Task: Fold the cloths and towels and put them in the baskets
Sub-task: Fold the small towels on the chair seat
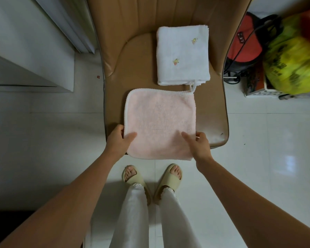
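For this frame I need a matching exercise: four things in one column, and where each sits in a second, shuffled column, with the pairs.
Things:
1. pink cloth
2. white towel
3. yellow bag
4. slippers

Places:
A. on the floor tiles, below the chair's front edge
B. far part of the chair seat, folded
C. right of the chair, on the floor clutter
D. near edge of the chair seat, held by both hands

Pairs: 1-D, 2-B, 3-C, 4-A

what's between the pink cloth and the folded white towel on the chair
In the head view, only a narrow strip of bare chair seat, crossed by the small white loop near the pink cloth and white towel.
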`<state>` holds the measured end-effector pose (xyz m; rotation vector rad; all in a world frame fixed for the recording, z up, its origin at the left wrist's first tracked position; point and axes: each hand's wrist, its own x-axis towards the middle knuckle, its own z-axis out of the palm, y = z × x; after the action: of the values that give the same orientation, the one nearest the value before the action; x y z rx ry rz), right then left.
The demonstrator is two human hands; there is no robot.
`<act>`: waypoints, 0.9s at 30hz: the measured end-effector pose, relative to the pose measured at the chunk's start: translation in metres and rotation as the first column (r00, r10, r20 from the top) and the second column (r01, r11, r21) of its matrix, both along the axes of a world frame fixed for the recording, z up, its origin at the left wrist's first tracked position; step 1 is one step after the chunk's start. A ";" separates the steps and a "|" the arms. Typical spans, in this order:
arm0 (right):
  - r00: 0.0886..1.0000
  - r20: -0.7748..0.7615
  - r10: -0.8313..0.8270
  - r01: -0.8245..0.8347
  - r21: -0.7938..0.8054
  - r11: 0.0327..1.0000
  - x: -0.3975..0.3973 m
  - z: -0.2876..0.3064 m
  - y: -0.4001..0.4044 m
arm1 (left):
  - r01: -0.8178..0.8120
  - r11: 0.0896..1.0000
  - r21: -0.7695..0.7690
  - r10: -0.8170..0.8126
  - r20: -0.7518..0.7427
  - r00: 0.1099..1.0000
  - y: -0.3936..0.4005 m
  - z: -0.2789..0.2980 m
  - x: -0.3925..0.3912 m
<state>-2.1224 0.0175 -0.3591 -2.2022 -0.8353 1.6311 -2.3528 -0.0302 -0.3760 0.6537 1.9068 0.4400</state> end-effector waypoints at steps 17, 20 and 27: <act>0.534 0.403 0.743 -0.845 0.242 0.477 -0.138 0.013 -0.023 | -0.312 0.913 -0.264 0.407 0.516 0.754 0.003 0.011 -0.033; 0.469 0.441 0.766 -0.883 0.219 0.415 -0.149 0.004 -0.033 | -0.287 0.925 -0.251 0.378 0.511 0.772 0.004 0.009 -0.036; 0.539 0.296 0.788 -0.835 0.306 0.457 -0.134 0.005 -0.022 | -0.253 0.939 -0.232 0.337 0.483 0.809 0.001 0.006 -0.042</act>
<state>-2.2560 -0.0043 -0.3541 -1.6193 -2.3205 1.3963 -2.3943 -0.0290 -0.3702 0.1009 1.4993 0.5892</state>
